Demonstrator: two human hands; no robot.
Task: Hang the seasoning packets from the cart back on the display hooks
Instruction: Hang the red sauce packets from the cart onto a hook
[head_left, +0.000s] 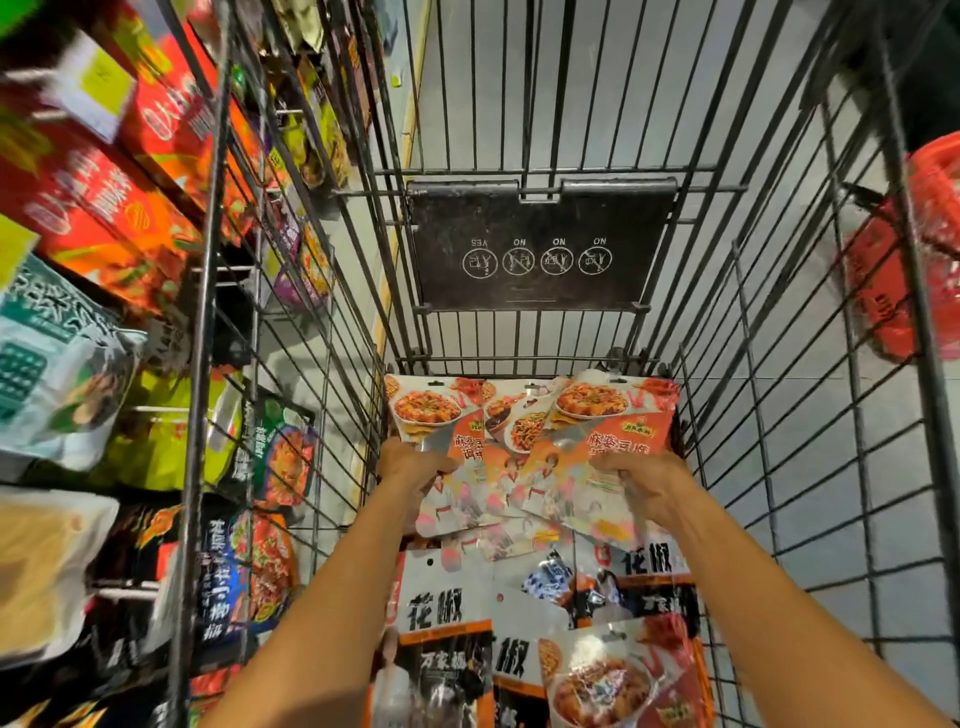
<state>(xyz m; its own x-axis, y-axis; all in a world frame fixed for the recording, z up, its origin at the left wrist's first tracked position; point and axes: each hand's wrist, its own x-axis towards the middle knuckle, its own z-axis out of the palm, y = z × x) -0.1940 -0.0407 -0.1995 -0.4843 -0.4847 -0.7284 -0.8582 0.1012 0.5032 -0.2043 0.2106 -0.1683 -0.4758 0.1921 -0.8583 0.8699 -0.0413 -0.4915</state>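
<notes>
Both my arms reach down into the wire cart (524, 343). My left hand (410, 465) grips the left edge of an orange seasoning packet (441, 415) printed with a dish of food. My right hand (649, 483) grips a matching orange packet (618, 415) on the right. A third orange packet (511, 421) lies between and partly under them. Below the hands, white and black pepper packets (441, 613) and another orange packet (613, 675) lie in the cart. Hanging packets on display hooks (275, 457) show through the cart's left wall.
A black child-seat flap (540, 244) with safety icons hangs on the cart's far wall. Shelves of red boxes (104, 197) and bagged goods fill the left side. A red shopping basket (914, 249) stands outside the cart at right, on grey floor.
</notes>
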